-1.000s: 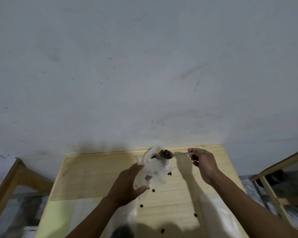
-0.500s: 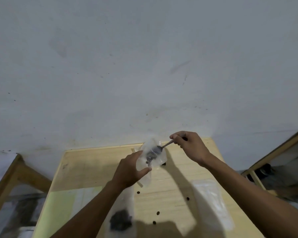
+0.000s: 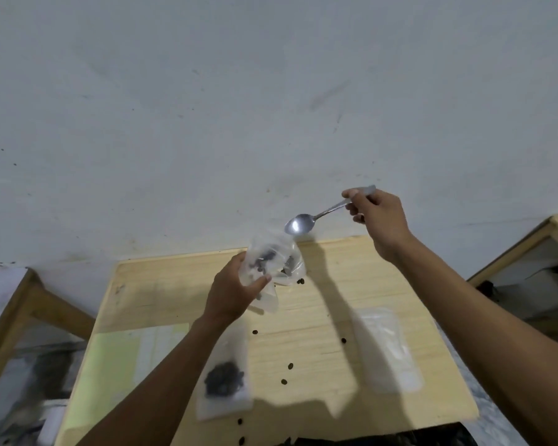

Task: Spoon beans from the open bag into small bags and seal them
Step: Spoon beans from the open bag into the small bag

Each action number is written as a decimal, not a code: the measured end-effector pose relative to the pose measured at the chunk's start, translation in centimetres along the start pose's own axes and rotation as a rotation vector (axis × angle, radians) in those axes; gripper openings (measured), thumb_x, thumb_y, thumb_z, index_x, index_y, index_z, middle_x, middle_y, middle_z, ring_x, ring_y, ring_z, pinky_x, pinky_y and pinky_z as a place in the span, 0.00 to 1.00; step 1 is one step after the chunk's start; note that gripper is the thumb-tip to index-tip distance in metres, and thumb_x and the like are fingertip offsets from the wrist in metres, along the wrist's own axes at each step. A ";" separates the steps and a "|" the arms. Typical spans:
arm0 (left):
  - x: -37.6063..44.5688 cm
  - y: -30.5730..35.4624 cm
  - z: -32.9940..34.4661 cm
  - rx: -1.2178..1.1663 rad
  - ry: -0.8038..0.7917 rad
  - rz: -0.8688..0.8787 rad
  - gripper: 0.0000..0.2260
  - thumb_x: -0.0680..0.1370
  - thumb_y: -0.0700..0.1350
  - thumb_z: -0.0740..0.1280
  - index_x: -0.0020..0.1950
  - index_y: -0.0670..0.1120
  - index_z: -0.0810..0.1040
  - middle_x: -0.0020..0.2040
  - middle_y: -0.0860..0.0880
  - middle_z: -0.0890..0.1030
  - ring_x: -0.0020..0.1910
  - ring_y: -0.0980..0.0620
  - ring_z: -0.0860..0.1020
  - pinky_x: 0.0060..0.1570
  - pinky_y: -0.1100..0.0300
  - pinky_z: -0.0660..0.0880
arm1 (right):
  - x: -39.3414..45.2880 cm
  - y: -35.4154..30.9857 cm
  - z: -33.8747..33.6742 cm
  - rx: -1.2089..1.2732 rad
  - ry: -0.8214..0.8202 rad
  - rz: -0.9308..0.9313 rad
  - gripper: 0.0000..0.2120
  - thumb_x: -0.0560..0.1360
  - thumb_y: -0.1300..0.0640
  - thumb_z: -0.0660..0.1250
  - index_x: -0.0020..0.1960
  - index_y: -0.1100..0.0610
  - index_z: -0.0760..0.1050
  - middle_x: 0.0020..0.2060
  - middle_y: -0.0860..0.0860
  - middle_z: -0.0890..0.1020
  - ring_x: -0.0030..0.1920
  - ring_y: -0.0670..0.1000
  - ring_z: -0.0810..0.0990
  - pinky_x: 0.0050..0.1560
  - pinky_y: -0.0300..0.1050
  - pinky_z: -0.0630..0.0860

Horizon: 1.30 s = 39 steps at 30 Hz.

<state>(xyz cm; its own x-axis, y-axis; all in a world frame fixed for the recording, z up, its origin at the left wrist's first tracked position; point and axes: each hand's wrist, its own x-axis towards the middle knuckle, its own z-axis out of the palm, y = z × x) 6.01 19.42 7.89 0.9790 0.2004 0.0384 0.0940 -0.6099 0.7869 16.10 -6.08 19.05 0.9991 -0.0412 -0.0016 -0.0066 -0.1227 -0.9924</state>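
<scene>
two bare forearms, no sleeves, hands ungloved

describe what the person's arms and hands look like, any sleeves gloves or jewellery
Both forearms are bare as far as the frame shows, with no sleeve edge in view. The left hand and right hand wear no gloves. No watch, ring or bracelet shows on either wrist or on the visible fingers.

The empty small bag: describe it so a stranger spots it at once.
On the wooden table, look right of the scattered loose beans. The empty small bag lies flat there, clear and holding nothing, unlike the bag with beans lying on the left.
</scene>
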 end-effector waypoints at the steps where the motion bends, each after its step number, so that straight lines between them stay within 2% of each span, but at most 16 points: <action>1: -0.3 -0.1 -0.1 -0.003 0.013 -0.026 0.23 0.71 0.50 0.76 0.64 0.48 0.74 0.50 0.57 0.78 0.46 0.54 0.79 0.44 0.65 0.71 | -0.1 1.5 0.0 0.082 0.048 0.085 0.07 0.79 0.58 0.65 0.47 0.58 0.82 0.36 0.51 0.79 0.37 0.47 0.75 0.40 0.40 0.73; 4: -1.3 -1.0 -0.4 -0.035 0.034 -0.100 0.26 0.71 0.52 0.76 0.65 0.46 0.73 0.53 0.55 0.79 0.47 0.56 0.77 0.42 0.74 0.67 | -1.0 6.8 0.0 0.266 0.144 0.332 0.08 0.79 0.61 0.64 0.45 0.59 0.80 0.33 0.53 0.75 0.34 0.49 0.72 0.36 0.41 0.69; 7: -2.4 -2.6 -0.6 -0.080 0.048 -0.156 0.27 0.70 0.53 0.76 0.65 0.47 0.73 0.56 0.54 0.80 0.52 0.54 0.78 0.45 0.73 0.69 | -2.9 11.6 0.1 0.244 0.169 0.497 0.09 0.81 0.62 0.63 0.45 0.61 0.79 0.33 0.54 0.75 0.32 0.49 0.71 0.35 0.41 0.68; 11: -4.0 -3.9 -1.0 -0.090 0.040 -0.214 0.29 0.70 0.54 0.76 0.67 0.47 0.71 0.58 0.52 0.78 0.54 0.54 0.78 0.49 0.68 0.72 | -5.2 15.5 0.4 0.149 0.129 0.605 0.08 0.80 0.62 0.63 0.50 0.63 0.80 0.34 0.54 0.75 0.33 0.50 0.70 0.35 0.42 0.68; 17: -5.2 -3.9 -0.8 -0.061 -0.002 -0.235 0.30 0.70 0.53 0.76 0.67 0.46 0.70 0.57 0.53 0.76 0.53 0.55 0.76 0.44 0.72 0.70 | -6.2 18.2 1.0 0.083 0.082 0.674 0.07 0.79 0.62 0.64 0.50 0.63 0.80 0.33 0.55 0.77 0.32 0.50 0.70 0.33 0.42 0.67; 19: -5.1 -3.6 -0.7 -0.057 0.000 -0.228 0.31 0.70 0.53 0.77 0.68 0.46 0.69 0.58 0.53 0.76 0.54 0.54 0.76 0.46 0.69 0.72 | -6.0 18.8 1.0 0.071 0.071 0.688 0.06 0.79 0.61 0.66 0.47 0.62 0.80 0.34 0.56 0.77 0.31 0.51 0.71 0.32 0.43 0.68; 21: -4.9 -3.5 -0.6 -0.044 -0.006 -0.216 0.32 0.69 0.54 0.77 0.68 0.46 0.69 0.58 0.52 0.77 0.55 0.52 0.77 0.52 0.59 0.77 | -5.8 19.1 1.1 0.093 0.045 0.725 0.08 0.79 0.59 0.67 0.43 0.62 0.79 0.34 0.57 0.76 0.30 0.51 0.71 0.30 0.44 0.69; 23: -4.6 -3.4 -0.6 -0.027 -0.006 -0.212 0.33 0.68 0.56 0.77 0.67 0.46 0.70 0.59 0.50 0.78 0.55 0.51 0.78 0.55 0.52 0.78 | -5.6 19.2 1.0 0.202 0.037 0.814 0.09 0.79 0.58 0.66 0.45 0.63 0.77 0.32 0.56 0.74 0.27 0.51 0.69 0.26 0.42 0.67; 26: -4.0 -2.8 -0.6 -0.014 0.015 -0.211 0.34 0.67 0.55 0.78 0.67 0.45 0.70 0.60 0.48 0.79 0.56 0.49 0.78 0.57 0.50 0.76 | -5.4 18.4 1.0 0.248 0.055 0.893 0.12 0.80 0.56 0.64 0.48 0.66 0.75 0.34 0.59 0.76 0.26 0.52 0.70 0.25 0.42 0.66; 29: -3.1 -2.3 -0.6 -0.003 0.024 -0.212 0.34 0.66 0.56 0.78 0.67 0.46 0.70 0.60 0.47 0.79 0.58 0.47 0.77 0.57 0.50 0.76 | -5.4 16.0 2.1 0.152 0.027 0.779 0.14 0.78 0.53 0.68 0.59 0.60 0.72 0.41 0.57 0.80 0.33 0.52 0.76 0.31 0.44 0.70; 32: -2.3 -1.8 -0.5 0.025 -0.022 -0.198 0.34 0.65 0.60 0.77 0.66 0.49 0.71 0.58 0.50 0.79 0.55 0.49 0.78 0.54 0.50 0.77 | -6.0 11.6 4.6 0.139 -0.260 0.544 0.17 0.74 0.50 0.72 0.59 0.56 0.77 0.49 0.53 0.83 0.43 0.51 0.81 0.42 0.44 0.76; 34: -1.9 -1.0 -0.4 0.014 -0.062 -0.180 0.33 0.64 0.60 0.77 0.65 0.51 0.71 0.56 0.52 0.80 0.51 0.52 0.79 0.51 0.52 0.78 | -6.4 9.1 6.4 0.069 -0.424 0.401 0.17 0.73 0.50 0.73 0.60 0.52 0.79 0.49 0.49 0.83 0.48 0.48 0.82 0.46 0.44 0.78; 36: -1.7 -0.2 -0.4 -0.053 -0.122 -0.151 0.30 0.66 0.55 0.78 0.64 0.51 0.71 0.53 0.55 0.79 0.47 0.58 0.79 0.47 0.60 0.77 | -6.4 8.1 7.8 -0.012 -0.425 0.279 0.10 0.75 0.54 0.72 0.55 0.53 0.81 0.45 0.49 0.83 0.46 0.48 0.82 0.48 0.46 0.77; 39: -1.4 -0.1 -1.0 -0.122 -0.187 -0.115 0.22 0.71 0.50 0.76 0.63 0.51 0.73 0.52 0.55 0.80 0.47 0.60 0.79 0.43 0.66 0.73 | -5.9 8.3 8.6 -0.029 -0.281 0.232 0.04 0.76 0.61 0.69 0.47 0.55 0.82 0.41 0.54 0.82 0.41 0.50 0.78 0.45 0.50 0.76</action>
<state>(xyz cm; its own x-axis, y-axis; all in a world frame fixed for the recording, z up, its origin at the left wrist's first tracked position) 4.44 20.00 8.39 0.9807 0.1109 -0.1612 0.1951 -0.4923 0.8483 10.49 1.67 9.73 0.9431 0.2023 -0.2639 -0.2315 -0.1699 -0.9579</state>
